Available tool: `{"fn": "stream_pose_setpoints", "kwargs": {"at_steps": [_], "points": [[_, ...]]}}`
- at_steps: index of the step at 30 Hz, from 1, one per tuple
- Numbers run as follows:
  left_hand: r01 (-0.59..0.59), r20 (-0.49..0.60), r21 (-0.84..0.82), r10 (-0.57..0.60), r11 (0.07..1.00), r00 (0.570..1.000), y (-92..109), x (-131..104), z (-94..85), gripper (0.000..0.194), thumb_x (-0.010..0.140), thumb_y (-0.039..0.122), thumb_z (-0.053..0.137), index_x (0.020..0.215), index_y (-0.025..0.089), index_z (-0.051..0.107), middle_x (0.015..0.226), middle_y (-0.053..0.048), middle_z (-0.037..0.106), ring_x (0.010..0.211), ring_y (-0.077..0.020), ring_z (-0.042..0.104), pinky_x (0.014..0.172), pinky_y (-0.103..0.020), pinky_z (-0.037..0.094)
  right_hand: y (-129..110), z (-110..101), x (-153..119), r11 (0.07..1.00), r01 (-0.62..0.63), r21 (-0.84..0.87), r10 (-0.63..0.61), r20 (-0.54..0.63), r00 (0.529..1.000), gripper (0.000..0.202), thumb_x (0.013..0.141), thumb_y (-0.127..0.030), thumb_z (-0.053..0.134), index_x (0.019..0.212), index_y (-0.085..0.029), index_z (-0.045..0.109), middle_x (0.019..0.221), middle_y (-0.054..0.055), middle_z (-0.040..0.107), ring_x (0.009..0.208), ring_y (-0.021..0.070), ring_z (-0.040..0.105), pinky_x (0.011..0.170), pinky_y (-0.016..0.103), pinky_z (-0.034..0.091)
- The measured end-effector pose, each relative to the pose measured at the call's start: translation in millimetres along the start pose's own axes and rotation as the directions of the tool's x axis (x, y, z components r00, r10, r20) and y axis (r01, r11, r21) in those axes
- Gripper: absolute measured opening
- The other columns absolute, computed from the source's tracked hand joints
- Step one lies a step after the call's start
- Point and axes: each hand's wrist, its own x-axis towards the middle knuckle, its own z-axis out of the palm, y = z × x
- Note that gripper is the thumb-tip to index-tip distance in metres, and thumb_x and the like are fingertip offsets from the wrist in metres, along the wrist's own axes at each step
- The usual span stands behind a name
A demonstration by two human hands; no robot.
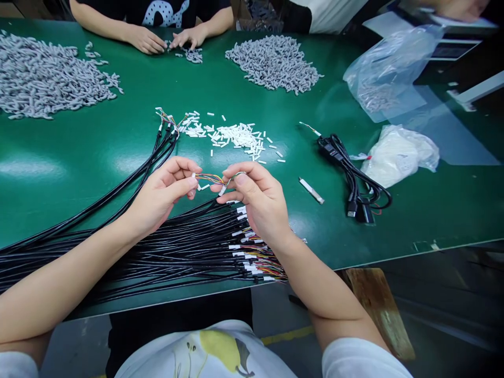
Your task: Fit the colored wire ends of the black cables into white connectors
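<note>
Several thin coloured wires (211, 177) are stretching between two hands at the centre of the frame. The left hand (167, 184) is pinching their left end between thumb and forefinger, a small white piece (193, 176) showing at the fingertips. The right hand (260, 197) is pinching the other end between thumb and fingers, with a white sleeve (222, 190) sticking out just below the fingertips. Below the hands, a broad row of black cables (173, 247) is running in from the lower left, their white-tagged, coloured ends lying under and beside the right wrist. A smaller bunch of cables (129, 178) is curving up left of centre. Just above the hands, loose white pieces (238, 137) are lying scattered on the green table (157, 89). Right of centre, a slim white strip (311, 191) is lying near a coiled black cable (342, 163) and a white plastic bag (399, 155). Grey pieces are forming one heap (51, 79) at upper left and another pile (275, 63) at upper centre; between them, a co-worker's hands (147, 40) are handling more.
</note>
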Motion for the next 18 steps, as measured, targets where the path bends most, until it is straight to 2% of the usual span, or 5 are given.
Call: {"fn": "stream_pose_setpoints", "kwargs": {"at_steps": [4,7,12,15,18], "points": [[-0.01,0.009,0.019,0.01,1.0,1.0,-0.3,-0.6,1.2,0.016,0.077,0.02,0.079,0.088,0.018,0.069,0.074,0.002,0.061,0.063,-0.0092,0.055,0.06,-0.021,0.046,0.7,1.5,1.5,0.998,-0.058,0.009,0.058,-0.023,0.998,0.026,0.089,-0.046,0.071,0.091,-0.022,0.063,0.09,-0.001,0.067,0.075,0.0097,0.073,0.058,0.018,0.06],[0.011,0.035,-0.012,-0.01,1.0,0.999,-0.4,-0.9,1.0,0.013,0.076,0.019,0.078,0.086,0.018,0.069,0.07,0.002,0.059,0.061,-0.0088,0.053,0.058,-0.021,0.045,0.4,1.0,2.7,0.993,-0.109,0.054,0.108,0.027,0.994,0.029,0.088,-0.048,0.072,0.089,-0.021,0.061,0.086,-0.003,0.067,0.07,0.0082,0.071,0.054,0.016,0.057],[0.064,0.094,-0.068,-0.057,0.996,0.994,-0.4,-1.4,-0.3,0.011,0.078,0.02,0.076,0.085,0.017,0.068,0.067,0.003,0.056,0.059,-0.008,0.05,0.056,-0.02,0.043,1.1,0.3,2.4,0.993,-0.083,0.086,0.074,0.099,0.992,0.022,0.092,-0.041,0.069,0.087,-0.021,0.063,0.078,-0.004,0.065,0.066,0.0065,0.069,0.051,0.015,0.053],[0.007,0.121,0.003,-0.007,1.0,0.993,0.0,-3.9,0.7,0.012,0.081,0.025,0.076,0.084,0.018,0.066,0.067,0.003,0.055,0.059,-0.0088,0.049,0.056,-0.022,0.042,1.0,0.8,0.2,0.999,-0.034,0.008,0.033,0.101,0.994,0.017,0.091,-0.038,0.07,0.093,-0.021,0.066,0.073,-0.005,0.065,0.062,0.0065,0.066,0.048,0.015,0.05],[-0.128,0.114,0.186,0.108,0.974,0.988,0.5,-7.9,2.2,0.017,0.083,0.03,0.076,0.092,0.02,0.066,0.077,0.001,0.06,0.066,-0.0112,0.055,0.061,-0.023,0.046,-1.4,1.3,-2.1,0.997,-0.022,-0.077,0.029,0.096,0.995,0.015,0.091,-0.036,0.071,0.096,-0.022,0.067,0.07,-0.006,0.065,0.059,0.0063,0.064,0.047,0.016,0.048]]}}
